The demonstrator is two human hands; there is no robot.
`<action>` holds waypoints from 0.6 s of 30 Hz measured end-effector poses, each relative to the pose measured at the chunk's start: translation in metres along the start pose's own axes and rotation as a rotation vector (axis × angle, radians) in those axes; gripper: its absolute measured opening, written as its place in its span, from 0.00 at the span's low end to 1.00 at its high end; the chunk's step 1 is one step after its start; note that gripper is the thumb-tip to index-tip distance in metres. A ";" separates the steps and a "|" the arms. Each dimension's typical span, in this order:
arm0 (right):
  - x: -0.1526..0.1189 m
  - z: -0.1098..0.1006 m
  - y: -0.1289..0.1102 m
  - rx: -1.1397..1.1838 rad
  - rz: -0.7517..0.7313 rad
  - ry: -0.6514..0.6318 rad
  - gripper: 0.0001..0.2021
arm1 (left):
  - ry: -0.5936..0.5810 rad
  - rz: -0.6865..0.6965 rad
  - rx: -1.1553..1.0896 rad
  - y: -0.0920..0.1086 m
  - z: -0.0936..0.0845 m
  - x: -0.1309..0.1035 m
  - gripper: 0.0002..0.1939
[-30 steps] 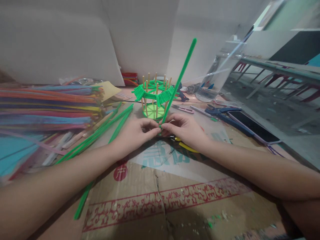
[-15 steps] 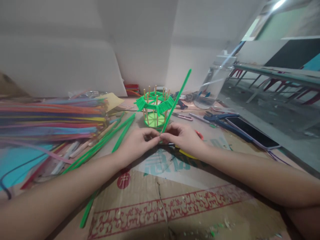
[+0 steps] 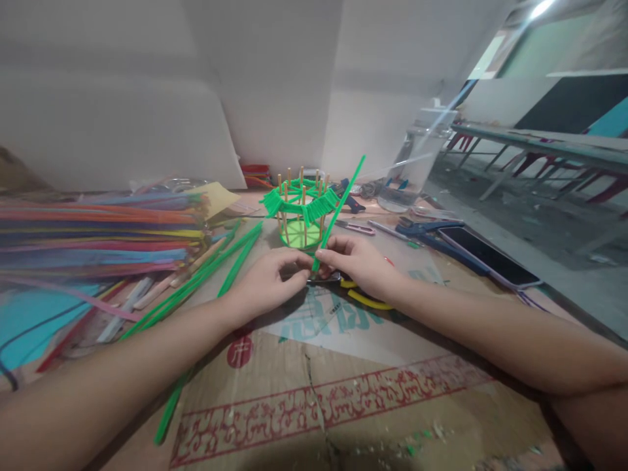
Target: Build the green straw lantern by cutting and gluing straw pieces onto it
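A green pipe cleaner point(image 3: 346, 195) slants up and to the right between my hands at the middle of the table. My right hand point(image 3: 363, 265) pinches it low down between thumb and fingers. My left hand point(image 3: 267, 278) is closed at its bottom end, thumb and forefinger on either side. Just beyond stands a small round model point(image 3: 301, 233) with upright wooden sticks, a green base and a fringed green pipe-cleaner roof. A tool with yellow handles point(image 3: 367, 301) lies partly hidden under my right hand.
Bundles of coloured pipe cleaners point(image 3: 98, 229) lie at left, with loose green pipe cleaners point(image 3: 196, 288) beside my left forearm. A phone point(image 3: 490, 255), blue-handled pliers point(image 3: 436, 242), a pink cutter point(image 3: 356, 227) and a clear container point(image 3: 415, 163) sit at right. Cardboard point(image 3: 275, 399) covers the table.
The green pipe cleaner has slid lower between my fingers, its top end now further down. The view has shifted slightly. More of the metal part of the yellow-handled tool shows.
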State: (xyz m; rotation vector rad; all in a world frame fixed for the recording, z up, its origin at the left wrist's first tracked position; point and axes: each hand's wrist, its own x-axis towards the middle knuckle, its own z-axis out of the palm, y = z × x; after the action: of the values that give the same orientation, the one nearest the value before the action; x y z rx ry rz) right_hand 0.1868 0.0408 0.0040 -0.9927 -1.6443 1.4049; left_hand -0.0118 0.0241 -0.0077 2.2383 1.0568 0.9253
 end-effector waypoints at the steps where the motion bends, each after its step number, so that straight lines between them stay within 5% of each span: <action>1: 0.000 0.000 0.000 0.008 0.004 0.000 0.15 | -0.002 0.027 0.020 0.000 0.001 0.000 0.06; 18: -0.002 0.003 -0.001 -0.063 -0.023 -0.051 0.13 | 0.067 0.217 0.125 -0.006 0.001 -0.002 0.05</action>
State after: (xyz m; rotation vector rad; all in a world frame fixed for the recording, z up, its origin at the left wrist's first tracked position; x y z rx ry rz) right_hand 0.1843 0.0376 0.0047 -0.9772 -1.7415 1.3812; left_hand -0.0143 0.0259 -0.0130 2.4791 0.9366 1.0566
